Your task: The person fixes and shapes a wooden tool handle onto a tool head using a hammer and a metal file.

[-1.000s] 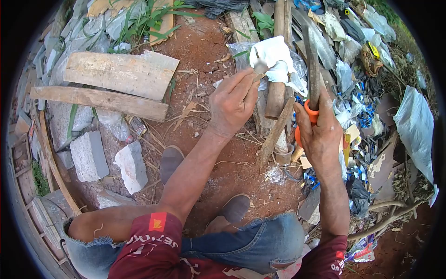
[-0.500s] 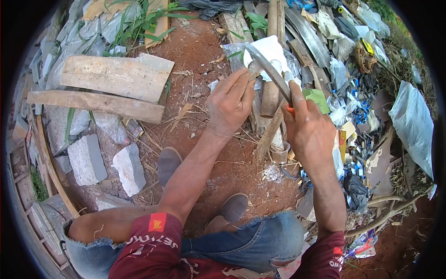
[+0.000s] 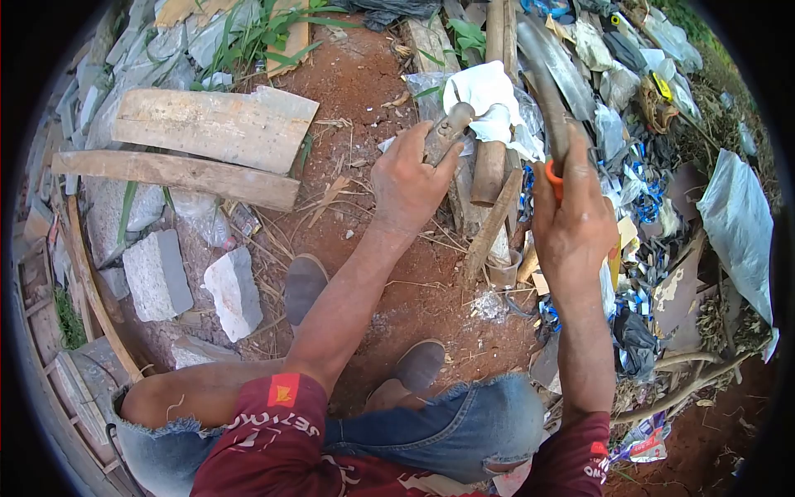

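My left hand (image 3: 406, 184) is closed, thumb and fingers gripping a small grey-brown piece (image 3: 448, 135) with a rounded far end. What the piece is made of I cannot tell. My right hand (image 3: 578, 225) wraps round the orange handle of a machete (image 3: 553, 99). Its long grey blade points up and away, blurred towards the tip, and stands apart to the right of the piece. Behind the piece lies a crumpled white sheet (image 3: 489, 91) across a wooden pole (image 3: 490, 176).
Wooden boards (image 3: 211, 130) and concrete blocks (image 3: 156, 276) lie to the left. Along the right spreads a heap of plastic scraps, with a pale plastic sheet (image 3: 737, 224). A small plastic cup (image 3: 503, 272) sits on the red soil (image 3: 348, 79) between.
The machete has lifted off the piece and swung up and right with my right hand. My left hand still grips the piece, which now shows more fully.
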{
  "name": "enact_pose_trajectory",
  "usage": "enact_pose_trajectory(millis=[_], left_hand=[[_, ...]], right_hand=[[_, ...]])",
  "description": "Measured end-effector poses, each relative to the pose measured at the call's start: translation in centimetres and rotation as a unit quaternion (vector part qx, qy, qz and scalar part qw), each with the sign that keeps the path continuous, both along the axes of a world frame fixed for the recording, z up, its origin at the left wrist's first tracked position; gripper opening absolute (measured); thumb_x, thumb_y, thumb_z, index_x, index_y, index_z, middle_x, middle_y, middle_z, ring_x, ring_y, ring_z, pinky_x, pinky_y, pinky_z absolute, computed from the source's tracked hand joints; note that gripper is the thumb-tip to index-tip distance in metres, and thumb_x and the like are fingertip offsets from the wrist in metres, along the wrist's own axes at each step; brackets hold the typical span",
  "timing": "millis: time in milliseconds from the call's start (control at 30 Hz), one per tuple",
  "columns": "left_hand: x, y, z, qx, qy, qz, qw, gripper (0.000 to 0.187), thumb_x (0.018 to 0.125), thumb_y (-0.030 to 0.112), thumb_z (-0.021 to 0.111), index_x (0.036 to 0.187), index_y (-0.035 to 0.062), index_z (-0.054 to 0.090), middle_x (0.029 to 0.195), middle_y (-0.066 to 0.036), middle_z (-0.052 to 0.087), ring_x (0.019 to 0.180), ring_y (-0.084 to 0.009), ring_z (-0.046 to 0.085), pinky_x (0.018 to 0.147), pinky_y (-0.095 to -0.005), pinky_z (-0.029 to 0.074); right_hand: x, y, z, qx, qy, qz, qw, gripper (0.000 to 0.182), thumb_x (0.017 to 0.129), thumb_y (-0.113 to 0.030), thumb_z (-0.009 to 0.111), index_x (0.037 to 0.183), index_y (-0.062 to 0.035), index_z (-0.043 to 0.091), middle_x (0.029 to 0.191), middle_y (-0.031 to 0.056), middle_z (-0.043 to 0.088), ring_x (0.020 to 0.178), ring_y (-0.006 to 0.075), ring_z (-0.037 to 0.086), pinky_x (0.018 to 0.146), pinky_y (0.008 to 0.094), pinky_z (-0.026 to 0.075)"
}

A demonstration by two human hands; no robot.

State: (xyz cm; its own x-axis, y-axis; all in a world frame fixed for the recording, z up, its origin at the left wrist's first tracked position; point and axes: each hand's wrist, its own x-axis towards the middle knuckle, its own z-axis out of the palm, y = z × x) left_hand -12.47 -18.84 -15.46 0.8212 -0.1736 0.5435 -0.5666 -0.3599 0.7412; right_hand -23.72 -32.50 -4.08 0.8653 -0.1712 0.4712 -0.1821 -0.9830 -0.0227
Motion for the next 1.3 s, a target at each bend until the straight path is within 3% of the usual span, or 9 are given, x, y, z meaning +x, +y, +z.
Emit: enact_pose_trajectory(millis=[100,300,367,433,567,700,900,1100,1300], left_hand=[[-0.3,-0.1,-0.3,0.007,0.006,-0.005,1.0,0.04,0.076,0.019,0.087,0.105,-0.0027,0.069,0.094,-0.02,0.072,0.083,-0.0329,0.073,0.072,-0.0399,0.058],[-0.2,0.0,-0.4,-0.013,-0.007,0.005,1.0,0.038,0.076,0.017,0.086,0.104,-0.0024,0.07,0.09,-0.02,0.072,0.079,-0.0328,0.073,0.069,-0.0393,0.057],[-0.4,0.0,-0.1,-0.014,-0.004,0.001,1.0,0.038,0.076,0.017,0.086,0.103,-0.0026,0.07,0.09,-0.02,0.072,0.08,-0.0329,0.073,0.068,-0.0389,0.057],[-0.2,-0.1,0.0,-0.019,-0.015,-0.005,1.0,0.037,0.076,0.017,0.086,0.103,-0.0025,0.07,0.09,-0.02,0.072,0.08,-0.0331,0.073,0.068,-0.0385,0.057],[-0.4,0.0,-0.3,-0.017,-0.026,0.006,1.0,0.037,0.076,0.017,0.086,0.104,-0.0027,0.07,0.09,-0.02,0.072,0.08,-0.0328,0.073,0.069,-0.0382,0.057],[-0.5,0.2,-0.1,0.0,0.014,-0.013,1.0,0.037,0.077,0.016,0.085,0.103,-0.0038,0.068,0.088,-0.02,0.071,0.078,-0.0338,0.072,0.066,-0.0397,0.057],[-0.7,0.2,-0.6,-0.027,-0.013,-0.008,1.0,0.036,0.076,0.014,0.085,0.102,-0.0033,0.068,0.087,-0.019,0.071,0.076,-0.032,0.071,0.066,-0.039,0.056],[-0.9,0.6,-2.1,-0.097,0.05,-0.003,0.994,0.036,0.078,0.012,0.085,0.107,-0.0024,0.069,0.092,-0.014,0.073,0.079,-0.0202,0.071,0.071,-0.0326,0.055],[-1.8,1.0,-2.3,-0.103,0.069,-0.022,0.992,0.038,0.076,0.006,0.084,0.11,-0.0007,0.069,0.096,-0.014,0.074,0.085,-0.0203,0.072,0.073,-0.0322,0.056]], right_hand=[[-0.2,-0.3,1.1,-0.082,0.199,0.002,0.976,0.051,0.092,-0.018,0.069,0.141,-0.014,0.054,0.094,0.015,0.071,0.08,0.0297,0.073,0.063,0.0401,0.057],[0.6,0.4,1.1,0.087,-0.149,0.002,0.985,0.056,0.088,-0.013,0.073,0.14,-0.0052,0.053,0.08,0.011,0.066,0.065,0.0243,0.067,0.057,0.0372,0.053],[0.0,0.0,-0.4,-0.13,0.173,0.023,0.976,0.054,0.09,-0.019,0.072,0.14,-0.0137,0.053,0.082,0.0095,0.066,0.069,0.0291,0.066,0.064,0.0417,0.049],[-0.2,-0.2,0.9,-0.106,0.172,0.026,0.979,0.056,0.089,-0.018,0.074,0.141,-0.0129,0.053,0.082,0.0093,0.067,0.067,0.0256,0.067,0.06,0.0386,0.05],[-0.1,0.5,1.8,0.223,-0.159,-0.019,0.962,0.057,0.085,-0.01,0.076,0.138,-0.0044,0.054,0.086,0.0112,0.068,0.064,0.0207,0.063,0.055,0.0352,0.046],[0.4,0.3,-0.9,-0.135,0.191,0.042,0.971,0.048,0.091,-0.019,0.062,0.138,-0.017,0.052,0.078,0.0098,0.063,0.072,0.0264,0.07,0.075,0.046,0.046],[-0.6,0.0,2.7,0.295,-0.084,-0.043,0.951,0.048,0.091,-0.01,0.074,0.134,0.0001,0.056,0.091,0.0158,0.071,0.076,0.0198,0.072,0.065,0.031,0.057],[-1.0,-0.3,-0.4,0.013,0.184,-0.003,0.983,0.05,0.09,-0.016,0.073,0.137,-0.0108,0.058,0.094,0.0165,0.071,0.079,0.03,0.073,0.068,0.0351,0.057],[-0.9,-1.8,-0.6,0.154,-0.039,-0.011,0.987,0.055,0.089,-0.018,0.072,0.14,-0.0138,0.054,0.089,0.0135,0.07,0.07,0.0296,0.069,0.058,0.0388,0.054]])
